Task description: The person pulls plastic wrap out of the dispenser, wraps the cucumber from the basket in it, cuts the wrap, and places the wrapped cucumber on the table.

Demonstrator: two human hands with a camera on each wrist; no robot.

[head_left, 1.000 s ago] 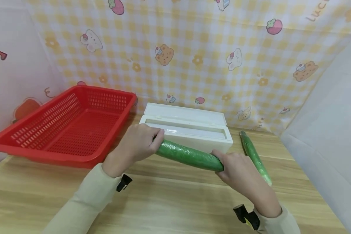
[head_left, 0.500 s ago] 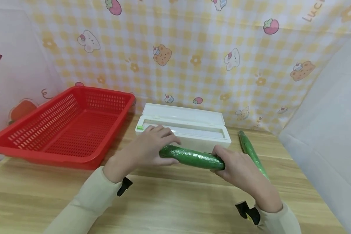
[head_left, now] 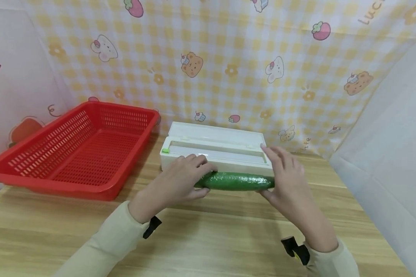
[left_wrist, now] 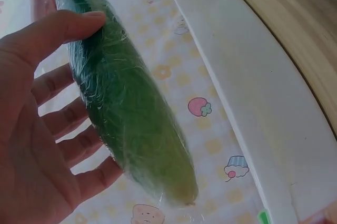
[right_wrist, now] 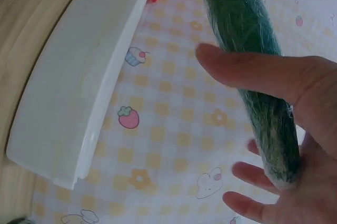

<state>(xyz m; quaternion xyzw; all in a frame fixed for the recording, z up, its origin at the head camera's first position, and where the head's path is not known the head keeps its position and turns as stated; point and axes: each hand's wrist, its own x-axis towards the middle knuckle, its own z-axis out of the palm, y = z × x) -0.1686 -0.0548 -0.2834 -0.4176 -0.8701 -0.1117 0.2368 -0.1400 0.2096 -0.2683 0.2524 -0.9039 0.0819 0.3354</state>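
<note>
A cucumber (head_left: 234, 181) wrapped in clear cling film lies nearly level between my two hands, in front of the white box. My left hand (head_left: 180, 179) holds its left end, thumb on the near side and fingers on the far side. Wrinkled film covers the cucumber (left_wrist: 124, 98) in the left wrist view. At the other end, my right hand (head_left: 292, 184) has its fingers spread and raised. Its thumb (right_wrist: 253, 69) lies across the cucumber (right_wrist: 247, 24) in the right wrist view, with the end against the palm.
Behind the cucumber stands a long white box (head_left: 215, 163), lid (head_left: 216, 130) raised, a green slider (head_left: 165, 151) at its left. A red plastic basket (head_left: 72, 186) sits to the left on the wooden table (head_left: 208, 238). A patterned curtain (head_left: 228, 50) hangs behind.
My left hand has loosened from a fist and slid inward along the cucumber. My right hand has lifted and spread its fingers. The cucumber has turned level; the second cucumber is now hidden behind my right hand.
</note>
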